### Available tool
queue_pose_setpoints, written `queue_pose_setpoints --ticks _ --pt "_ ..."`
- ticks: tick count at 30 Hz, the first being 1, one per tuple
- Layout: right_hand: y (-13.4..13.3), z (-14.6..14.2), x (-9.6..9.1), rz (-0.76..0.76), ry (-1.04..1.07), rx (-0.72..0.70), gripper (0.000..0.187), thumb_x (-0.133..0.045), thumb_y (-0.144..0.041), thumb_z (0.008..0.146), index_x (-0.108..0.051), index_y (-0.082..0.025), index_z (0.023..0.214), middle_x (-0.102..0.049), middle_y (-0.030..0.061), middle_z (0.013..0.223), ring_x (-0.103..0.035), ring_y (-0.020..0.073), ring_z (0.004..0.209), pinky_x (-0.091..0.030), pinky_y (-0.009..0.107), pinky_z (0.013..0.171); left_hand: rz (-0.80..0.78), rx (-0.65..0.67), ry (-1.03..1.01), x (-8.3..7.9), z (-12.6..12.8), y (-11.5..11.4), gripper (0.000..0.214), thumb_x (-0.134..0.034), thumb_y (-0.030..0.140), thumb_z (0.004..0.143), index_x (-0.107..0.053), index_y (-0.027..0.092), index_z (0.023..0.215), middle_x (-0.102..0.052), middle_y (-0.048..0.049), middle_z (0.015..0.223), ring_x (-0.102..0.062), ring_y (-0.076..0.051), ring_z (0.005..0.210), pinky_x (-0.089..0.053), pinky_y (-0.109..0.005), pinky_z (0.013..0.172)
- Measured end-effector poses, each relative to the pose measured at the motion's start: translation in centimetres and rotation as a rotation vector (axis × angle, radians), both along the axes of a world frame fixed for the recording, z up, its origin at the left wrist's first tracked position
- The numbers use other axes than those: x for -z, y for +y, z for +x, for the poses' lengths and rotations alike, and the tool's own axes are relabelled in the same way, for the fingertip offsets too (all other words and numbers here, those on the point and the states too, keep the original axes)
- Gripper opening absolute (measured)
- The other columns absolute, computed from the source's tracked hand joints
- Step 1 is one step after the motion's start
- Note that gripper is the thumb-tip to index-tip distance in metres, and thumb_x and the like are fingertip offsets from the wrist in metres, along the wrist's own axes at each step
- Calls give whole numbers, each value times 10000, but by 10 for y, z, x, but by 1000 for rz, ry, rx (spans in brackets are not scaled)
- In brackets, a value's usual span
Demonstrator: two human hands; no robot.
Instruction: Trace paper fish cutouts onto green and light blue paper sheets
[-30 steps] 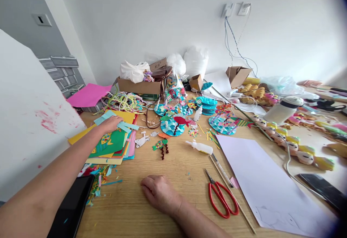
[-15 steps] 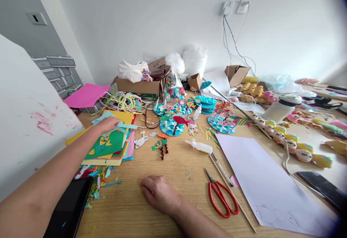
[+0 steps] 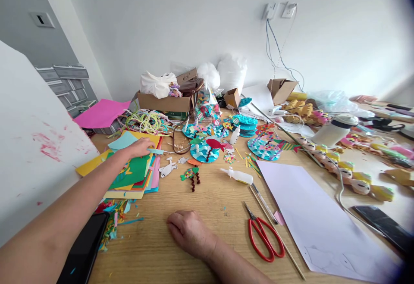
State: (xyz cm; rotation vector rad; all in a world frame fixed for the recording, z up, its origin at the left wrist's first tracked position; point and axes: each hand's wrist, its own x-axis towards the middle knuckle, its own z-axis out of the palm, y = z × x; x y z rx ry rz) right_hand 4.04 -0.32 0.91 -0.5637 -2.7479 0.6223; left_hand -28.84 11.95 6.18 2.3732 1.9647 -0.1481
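Note:
My left hand (image 3: 139,147) reaches over a stack of coloured paper sheets (image 3: 134,173) at the left of the wooden table (image 3: 207,198). Its fingers are closed on a light blue paper strip (image 3: 156,151) that sticks out to the right. A light blue sheet (image 3: 122,141) lies just behind the hand. My right hand (image 3: 190,232) rests palm down on the bare wood near me, fingers curled under, holding nothing. Red scissors (image 3: 264,236) lie to its right.
A white glue bottle (image 3: 238,175), thin sticks (image 3: 274,228) and a large white sheet (image 3: 320,219) lie to the right. Paper fish discs (image 3: 204,149), a cardboard box (image 3: 164,101), a black tablet (image 3: 84,251) at the near left and a phone (image 3: 383,226) surround the work area.
My left hand has slid a little to the right over the paper stack and closed on the light blue strip, uncovering the light blue sheet. My right hand has stayed put.

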Motion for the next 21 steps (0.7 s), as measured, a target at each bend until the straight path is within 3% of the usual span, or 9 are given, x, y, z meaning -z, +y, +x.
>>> queue_pose_setpoints --ticks 11,21 --pt "1 -1 2 5 -1 0 155 -409 -172 871 -520 -189 764 -646 1 761 -577 93 669 -325 198 589 3 50 40 3 15 7 250 -548 341 871 -587 142 1016 -598 -67 1048 -579 -195 934 -488 -409 815" --pt "-1 -1 -1 9 -9 3 168 -412 -164 869 -537 -185 760 -646 10 752 -582 102 667 -337 205 590 -24 -35 -12 -13 11 -11 217 -533 336 883 -594 140 956 -614 -41 926 -592 -153 799 -511 -345 717"
